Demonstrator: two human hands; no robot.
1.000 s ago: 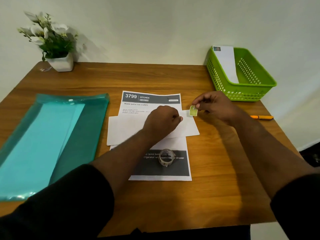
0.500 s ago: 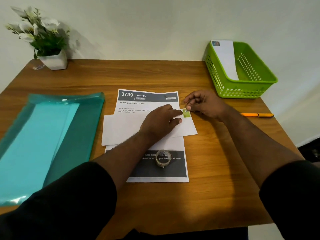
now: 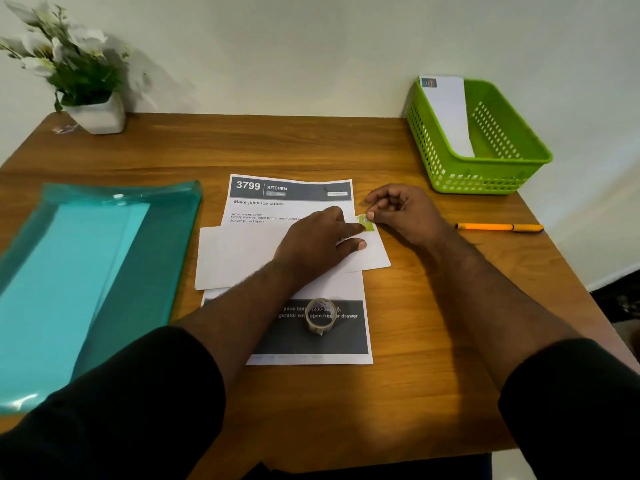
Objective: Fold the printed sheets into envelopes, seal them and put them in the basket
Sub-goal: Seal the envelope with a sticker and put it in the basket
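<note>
Left hand [image 3: 318, 244] presses flat, fingers extended, on the folded white paper envelope [image 3: 242, 258]. Right hand [image 3: 401, 213] pinches a small green sticker [image 3: 365, 222] at the envelope's corner; it should be laid squarely across the edge and rubbed down.

Bare desk [image 3: 433, 393] lay open along the near edge and right of the printed sheet [image 3: 294, 202], up to the orange pen [image 3: 498, 227]. Back strip between plant pot [image 3: 98, 116] and green basket [image 3: 485, 174] was open too. Teal folder [image 3: 86, 271] blocked the left side. Tape roll [image 3: 321, 316] sat on the sheet's lower part. Both forearms crossed the middle.
</note>
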